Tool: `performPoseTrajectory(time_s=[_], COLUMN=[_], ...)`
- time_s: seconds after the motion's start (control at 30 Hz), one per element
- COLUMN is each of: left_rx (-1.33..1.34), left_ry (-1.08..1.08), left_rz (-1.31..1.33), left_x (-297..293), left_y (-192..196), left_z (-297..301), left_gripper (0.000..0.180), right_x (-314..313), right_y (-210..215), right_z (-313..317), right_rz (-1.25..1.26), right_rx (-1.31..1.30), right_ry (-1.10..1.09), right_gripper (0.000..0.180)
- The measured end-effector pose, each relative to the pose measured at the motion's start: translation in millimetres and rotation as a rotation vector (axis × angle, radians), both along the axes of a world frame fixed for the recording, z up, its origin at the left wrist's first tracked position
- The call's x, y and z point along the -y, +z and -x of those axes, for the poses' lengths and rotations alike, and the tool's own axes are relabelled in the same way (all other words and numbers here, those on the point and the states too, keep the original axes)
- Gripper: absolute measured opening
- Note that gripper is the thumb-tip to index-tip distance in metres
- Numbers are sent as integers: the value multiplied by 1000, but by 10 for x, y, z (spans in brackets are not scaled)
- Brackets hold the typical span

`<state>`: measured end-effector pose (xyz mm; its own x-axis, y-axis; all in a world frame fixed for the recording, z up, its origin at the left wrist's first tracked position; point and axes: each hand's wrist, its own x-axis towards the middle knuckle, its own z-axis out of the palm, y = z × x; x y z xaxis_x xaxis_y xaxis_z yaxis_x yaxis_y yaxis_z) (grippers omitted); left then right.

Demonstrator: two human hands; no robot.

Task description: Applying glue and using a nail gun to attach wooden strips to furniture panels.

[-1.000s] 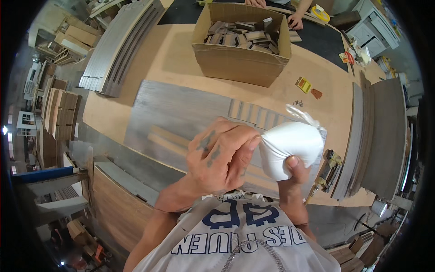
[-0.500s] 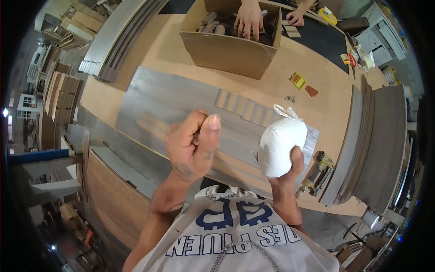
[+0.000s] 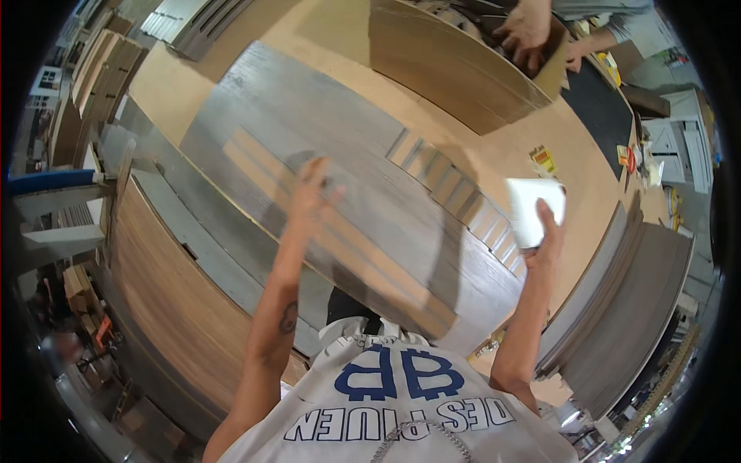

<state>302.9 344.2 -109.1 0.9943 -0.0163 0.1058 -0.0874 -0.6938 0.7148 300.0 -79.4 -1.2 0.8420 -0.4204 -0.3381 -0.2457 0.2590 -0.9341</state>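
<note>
Holding white bag (image 3: pixel 527 208) in right grip (image 3: pixel 549 238), left grip (image 3: pixel 311 194) over board (image 3: pixel 309 100)

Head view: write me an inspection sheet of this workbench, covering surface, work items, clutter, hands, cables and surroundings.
Surface: tan tabletop, bearing a gray wood-grain panel.
Work items: white bag, held above the bench; a row of tan-and-gray pieces along the panel's far side.
Clutter: cardboard box, yellow packet.
Hands: right hand grips the bag, thumb across it; left hand above the panel, blurred, grip unclear.
Cables: nothing seen.
Surroundings: a co-worker's hand at the box; stacked boards at right.
</note>
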Motion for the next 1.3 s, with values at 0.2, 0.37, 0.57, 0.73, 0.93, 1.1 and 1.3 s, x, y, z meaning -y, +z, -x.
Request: performPoseTrajectory(time_s=[0.2,0.37,0.57,0.73,0.93,1.1,1.3], left_rx=[58,88,101,108,118,120,103], left_ry=[-240,-289,-289,-291,-271,-258,-254], left_rz=[-47,-87,-87,-78,-92,-80,-100], left_x=[705,700,681,696,703,721,732], left_y=[-302,-403,-393,-395,-410,-405,-385], left_z=[-789,-875,-894,-886,-875,-882,-890], left_gripper=[71,63,51,45,40,39,37], right_x=[-1032,-1183,-1268,-1293,-1337,-1305,-1289], right_y=[-571,-791,-823,-882,-871,-840,-709], right_z=[-685,-942,-999,-1027,-1030,-1010,-873], right_rz=[0,204,332,502,538,608,709], right_rx=[-123,-17,0,-2,5,-14,-21], right_ry=[238,195,227,230,253,247,280], right_gripper=[51,48,49,48,47,45,44])
